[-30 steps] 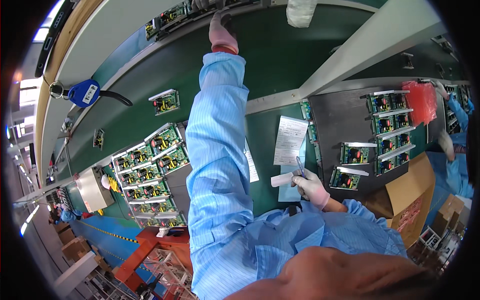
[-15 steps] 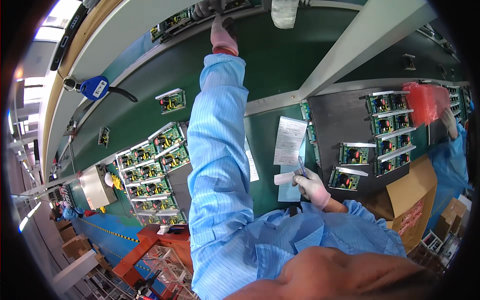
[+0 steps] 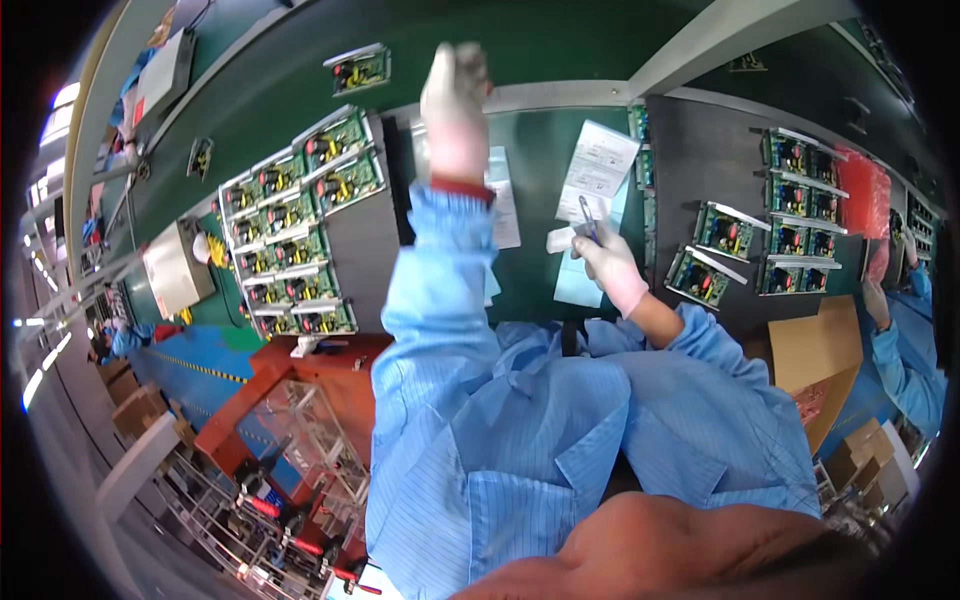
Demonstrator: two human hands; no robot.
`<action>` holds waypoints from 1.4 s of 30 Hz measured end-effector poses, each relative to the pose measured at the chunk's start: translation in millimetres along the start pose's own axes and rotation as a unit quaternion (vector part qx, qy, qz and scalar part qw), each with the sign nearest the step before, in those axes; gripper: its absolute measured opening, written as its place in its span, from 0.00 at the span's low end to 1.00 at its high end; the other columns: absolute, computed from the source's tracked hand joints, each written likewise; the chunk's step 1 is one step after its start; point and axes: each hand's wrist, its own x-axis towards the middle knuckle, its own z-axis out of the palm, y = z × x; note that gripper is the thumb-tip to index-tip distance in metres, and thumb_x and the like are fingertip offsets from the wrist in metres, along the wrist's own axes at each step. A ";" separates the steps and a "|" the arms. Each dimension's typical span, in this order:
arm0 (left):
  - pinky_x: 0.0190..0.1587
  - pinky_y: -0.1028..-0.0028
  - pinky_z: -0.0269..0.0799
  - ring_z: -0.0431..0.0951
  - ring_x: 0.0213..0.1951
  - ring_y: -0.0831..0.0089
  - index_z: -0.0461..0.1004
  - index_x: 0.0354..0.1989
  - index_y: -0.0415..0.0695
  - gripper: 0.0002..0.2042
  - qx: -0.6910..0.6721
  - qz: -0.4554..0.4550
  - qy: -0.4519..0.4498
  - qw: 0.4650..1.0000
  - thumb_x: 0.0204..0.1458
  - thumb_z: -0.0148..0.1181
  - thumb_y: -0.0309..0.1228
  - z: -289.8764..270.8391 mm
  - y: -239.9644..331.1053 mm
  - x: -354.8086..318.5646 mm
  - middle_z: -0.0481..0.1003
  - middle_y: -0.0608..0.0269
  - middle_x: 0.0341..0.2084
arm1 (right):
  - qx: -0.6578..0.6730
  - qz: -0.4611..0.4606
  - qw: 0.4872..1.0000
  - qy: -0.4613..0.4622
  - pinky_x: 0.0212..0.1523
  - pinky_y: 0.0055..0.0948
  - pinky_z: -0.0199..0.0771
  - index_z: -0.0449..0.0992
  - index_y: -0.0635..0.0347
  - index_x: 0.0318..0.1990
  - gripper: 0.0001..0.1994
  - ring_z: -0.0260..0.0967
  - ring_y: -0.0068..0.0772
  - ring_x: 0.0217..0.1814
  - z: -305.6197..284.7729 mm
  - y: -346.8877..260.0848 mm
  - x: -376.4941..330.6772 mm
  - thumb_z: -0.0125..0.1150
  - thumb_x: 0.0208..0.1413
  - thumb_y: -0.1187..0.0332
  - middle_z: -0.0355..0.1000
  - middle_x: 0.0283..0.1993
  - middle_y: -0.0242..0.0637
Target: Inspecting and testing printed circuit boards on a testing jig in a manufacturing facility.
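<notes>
Right hand [image 3: 612, 268] grips pen [image 3: 588, 218] and paper slip [image 3: 560, 240] together, so loosened fingers could drop the slip; left hand [image 3: 456, 112] blurred, can't tell if holding anything.

Head-worn fisheye looks down; near, wide.

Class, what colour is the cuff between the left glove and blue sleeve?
Dark red; the cuff shows best in the head view.
</notes>
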 end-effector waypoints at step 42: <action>0.18 0.74 0.64 0.72 0.18 0.71 0.76 0.37 0.37 0.11 -0.379 0.276 0.812 0.347 0.55 0.56 0.34 -344.9 -240.3 -755.0 0.76 0.55 0.25 | -0.537 0.069 0.733 -0.413 0.16 0.21 0.52 0.72 0.48 0.27 0.25 0.56 0.23 0.14 253.4 180.1 -36.8 0.42 0.62 0.39 0.65 0.18 0.27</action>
